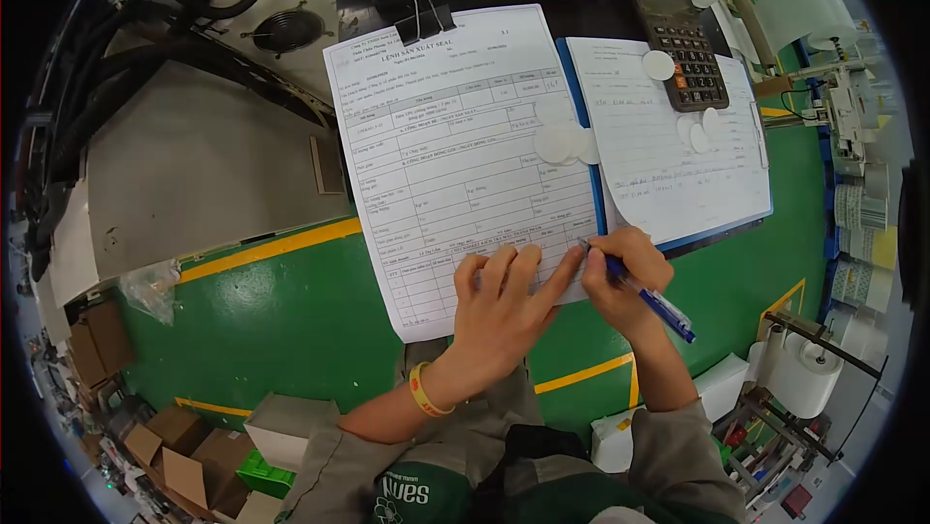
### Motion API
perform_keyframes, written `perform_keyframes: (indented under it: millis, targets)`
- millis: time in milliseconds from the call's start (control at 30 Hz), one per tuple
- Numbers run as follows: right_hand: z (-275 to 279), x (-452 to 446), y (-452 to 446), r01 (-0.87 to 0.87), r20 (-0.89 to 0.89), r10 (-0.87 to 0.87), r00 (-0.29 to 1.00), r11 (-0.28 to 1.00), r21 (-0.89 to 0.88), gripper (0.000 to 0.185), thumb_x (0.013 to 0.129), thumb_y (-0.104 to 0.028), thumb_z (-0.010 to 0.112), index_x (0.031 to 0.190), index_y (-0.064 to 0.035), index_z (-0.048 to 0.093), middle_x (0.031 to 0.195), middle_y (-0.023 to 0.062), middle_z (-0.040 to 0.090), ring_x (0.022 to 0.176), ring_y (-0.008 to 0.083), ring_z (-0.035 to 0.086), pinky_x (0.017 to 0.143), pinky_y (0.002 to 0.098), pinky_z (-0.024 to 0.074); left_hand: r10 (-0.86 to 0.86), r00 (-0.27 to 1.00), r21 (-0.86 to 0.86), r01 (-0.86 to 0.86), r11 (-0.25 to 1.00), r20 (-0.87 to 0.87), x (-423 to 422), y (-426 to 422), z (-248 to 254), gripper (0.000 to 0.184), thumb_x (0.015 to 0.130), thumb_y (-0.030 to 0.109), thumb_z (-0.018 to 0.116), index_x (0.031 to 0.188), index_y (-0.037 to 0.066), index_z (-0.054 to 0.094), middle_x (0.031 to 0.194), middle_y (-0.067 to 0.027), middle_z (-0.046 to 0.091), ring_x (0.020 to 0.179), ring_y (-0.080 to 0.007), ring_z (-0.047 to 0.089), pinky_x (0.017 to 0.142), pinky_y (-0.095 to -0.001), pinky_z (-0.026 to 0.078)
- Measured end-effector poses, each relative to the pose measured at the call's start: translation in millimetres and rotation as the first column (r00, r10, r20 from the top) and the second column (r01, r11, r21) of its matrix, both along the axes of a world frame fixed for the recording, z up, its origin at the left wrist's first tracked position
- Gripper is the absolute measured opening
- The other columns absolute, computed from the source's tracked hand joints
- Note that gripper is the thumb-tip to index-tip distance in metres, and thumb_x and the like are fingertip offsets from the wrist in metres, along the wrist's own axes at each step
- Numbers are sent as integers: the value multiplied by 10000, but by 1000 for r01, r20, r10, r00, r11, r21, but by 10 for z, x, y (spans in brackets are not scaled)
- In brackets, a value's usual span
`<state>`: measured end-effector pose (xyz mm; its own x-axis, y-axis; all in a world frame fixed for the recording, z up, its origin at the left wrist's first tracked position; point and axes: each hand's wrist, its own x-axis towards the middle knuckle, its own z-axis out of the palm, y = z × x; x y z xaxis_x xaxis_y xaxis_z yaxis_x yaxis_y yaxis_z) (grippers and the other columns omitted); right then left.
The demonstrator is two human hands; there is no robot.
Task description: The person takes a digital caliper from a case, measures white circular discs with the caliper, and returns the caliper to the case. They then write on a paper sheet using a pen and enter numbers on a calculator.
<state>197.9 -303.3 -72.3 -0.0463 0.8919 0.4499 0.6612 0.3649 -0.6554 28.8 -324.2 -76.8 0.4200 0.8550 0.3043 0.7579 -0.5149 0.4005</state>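
A printed form (446, 175) with a table of rows lies on a dark surface, held at its top by a black binder clip (424, 24). My left hand (496, 316) rests on the lower part of this sheet with its fingers spread; a yellow band circles that wrist. Pinched in my right hand (630, 277) is a blue pen (659, 311), its tip end down at the form's lower right edge beside the left index finger. Several white round discs (554, 143) lie on the form's right side.
A blue clipboard (593, 175) with a handwritten sheet (668, 185) sits right of the form. On it are a calculator (680, 49) and more white discs (699, 137). Cardboard boxes (184, 456) stand on the floor at lower left, and white film rolls (809, 374) at right.
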Motion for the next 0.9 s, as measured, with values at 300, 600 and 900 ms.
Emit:
perform_keyframes:
  millis: [300,600,900]
  targets:
    - [36,-11,13,-40,-19,40,999,999,-27,82,698,5,665,761,-34,630,661,72,612,566,197,593,538,276,485,-6,1000,18,6,1000,-10,-11,-3,-30,661,611,269,784,1243,257,589,1087,-50,436,1065,-238,403,887,-447,289]
    - [44,-25,8,-18,21,18,1000,1000,-9,102,688,0,672,773,-26,623,660,83,603,558,214,585,527,284,483,-4,1000,4,4,1000,2,-10,1,-1,658,609,253,781,1240,252,591,1079,-49,433,1065,-243,405,896,-448,284]
    - [5,-38,6,12,20,-12,1000,1000,21,101,688,1,667,774,-22,621,659,90,600,561,218,590,526,289,488,-10,1000,-11,10,1000,12,-14,-8,-13,668,615,263,777,1255,252,582,1088,-52,429,1071,-244,397,896,-446,284]
